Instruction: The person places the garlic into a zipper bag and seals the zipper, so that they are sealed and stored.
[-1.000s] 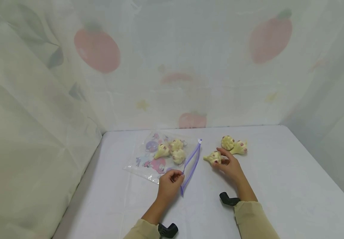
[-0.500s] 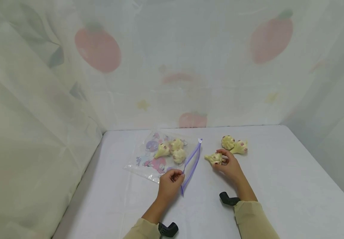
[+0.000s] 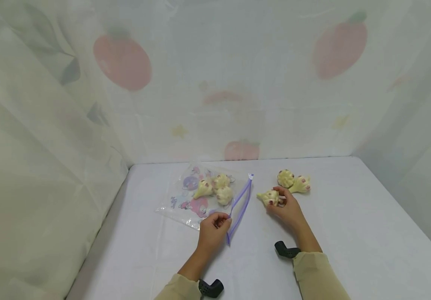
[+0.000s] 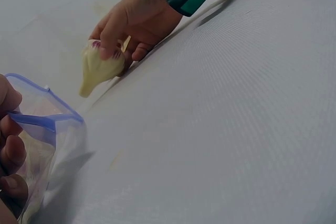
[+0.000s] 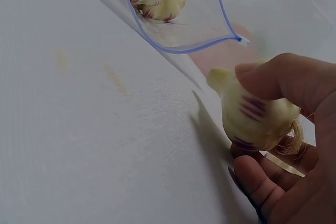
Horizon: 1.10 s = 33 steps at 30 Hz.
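A clear zip bag (image 3: 179, 211) with pink and purple prints lies on the table, its purple-edged mouth spread apart and facing right. Three garlic bulbs (image 3: 224, 196) are inside it. My left hand (image 3: 211, 235) pinches the near side of the bag's mouth between thumb and fingers. To the right of the opening, my right hand (image 3: 288, 210) grips another garlic bulb (image 5: 252, 111) by its sides, its stem pointing left toward the bag. In the right wrist view, purple streaks and a tuft of roots show on this bulb. Its stem is apart from the bag.
Two more garlic bulbs, one round-side up (image 3: 285, 178) and one on its side (image 3: 300, 185), lie behind my right hand. A white cloth covers the table (image 3: 350, 233). Curtains with fruit prints (image 3: 121, 62) hang behind and at the sides.
The garlic bulb in my right hand turns slightly between the fingers and shifts a little to the right. My left hand and the bag stay in place.
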Each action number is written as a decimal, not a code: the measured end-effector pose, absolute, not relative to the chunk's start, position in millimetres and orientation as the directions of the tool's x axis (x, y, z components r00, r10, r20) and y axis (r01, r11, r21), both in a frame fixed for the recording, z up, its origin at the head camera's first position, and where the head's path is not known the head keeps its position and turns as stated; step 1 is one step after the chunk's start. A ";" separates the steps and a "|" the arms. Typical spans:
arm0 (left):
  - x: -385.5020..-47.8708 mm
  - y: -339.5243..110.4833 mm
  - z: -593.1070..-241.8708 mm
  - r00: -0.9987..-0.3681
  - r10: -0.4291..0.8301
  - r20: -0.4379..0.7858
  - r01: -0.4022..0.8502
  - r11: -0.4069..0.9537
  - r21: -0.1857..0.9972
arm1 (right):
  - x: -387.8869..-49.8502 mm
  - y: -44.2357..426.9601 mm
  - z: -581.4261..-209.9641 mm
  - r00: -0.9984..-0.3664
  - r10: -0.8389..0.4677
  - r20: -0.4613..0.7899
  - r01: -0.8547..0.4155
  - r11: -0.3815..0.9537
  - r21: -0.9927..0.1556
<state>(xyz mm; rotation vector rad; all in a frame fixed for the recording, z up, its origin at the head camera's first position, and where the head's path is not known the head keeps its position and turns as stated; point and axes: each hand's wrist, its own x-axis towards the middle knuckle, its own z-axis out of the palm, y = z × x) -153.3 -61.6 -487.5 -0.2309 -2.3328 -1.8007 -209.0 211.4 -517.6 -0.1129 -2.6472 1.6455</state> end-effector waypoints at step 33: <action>-166.3 -69.5 -516.7 -0.953 0.028 0.303 0.301 0.219 0.928 | -220.3 120.2 -508.2 -0.989 0.140 0.042 0.028 0.464 -0.885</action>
